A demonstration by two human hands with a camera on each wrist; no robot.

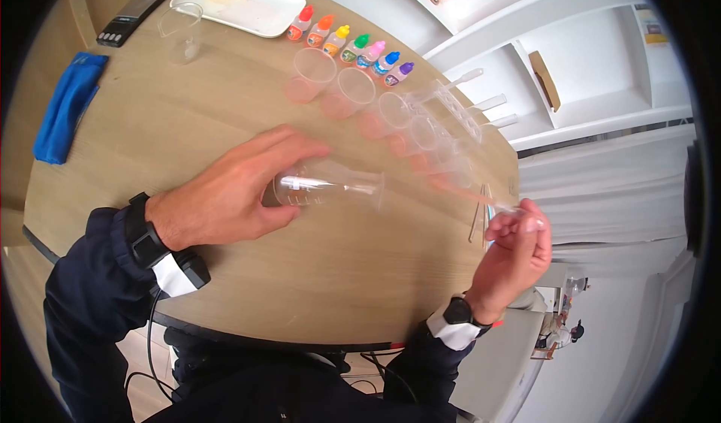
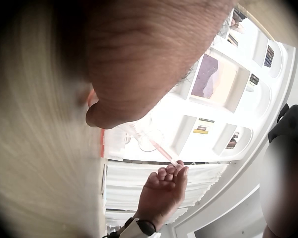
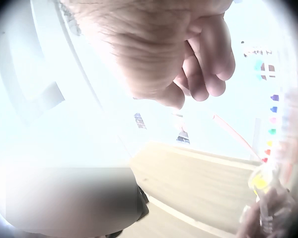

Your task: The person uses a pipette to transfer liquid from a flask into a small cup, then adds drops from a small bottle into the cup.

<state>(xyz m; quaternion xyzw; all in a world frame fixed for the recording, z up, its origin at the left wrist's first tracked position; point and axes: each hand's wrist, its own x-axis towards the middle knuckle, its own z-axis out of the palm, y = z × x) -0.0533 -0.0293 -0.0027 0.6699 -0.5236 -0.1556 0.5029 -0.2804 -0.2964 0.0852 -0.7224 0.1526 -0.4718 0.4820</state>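
Note:
In the head view my left hand (image 1: 233,186) grips a clear conical flask (image 1: 323,185) around its wide base. The flask's mouth points right, toward my other hand. My right hand (image 1: 520,239) pinches the bulb end of a clear plastic dropper pipette (image 1: 469,194), held slanting above the table's right side. Pinkish liquid shows in the stem, and its thin end points left toward the flask and the cups. In the left wrist view the same pipette (image 2: 164,151) runs from the fingertips of my right hand (image 2: 161,193). My own palm hides part of the flask there.
Several clear cups (image 1: 349,92) with pinkish liquid curve across the table, behind them capped dye bottles (image 1: 334,41). A clear rack (image 1: 454,115) stands far right, thin rods (image 1: 475,216) nearer. A white tray (image 1: 263,10) with yellow funnel, beaker (image 1: 184,40), scale (image 1: 134,17) and blue cloth (image 1: 69,107) lie left.

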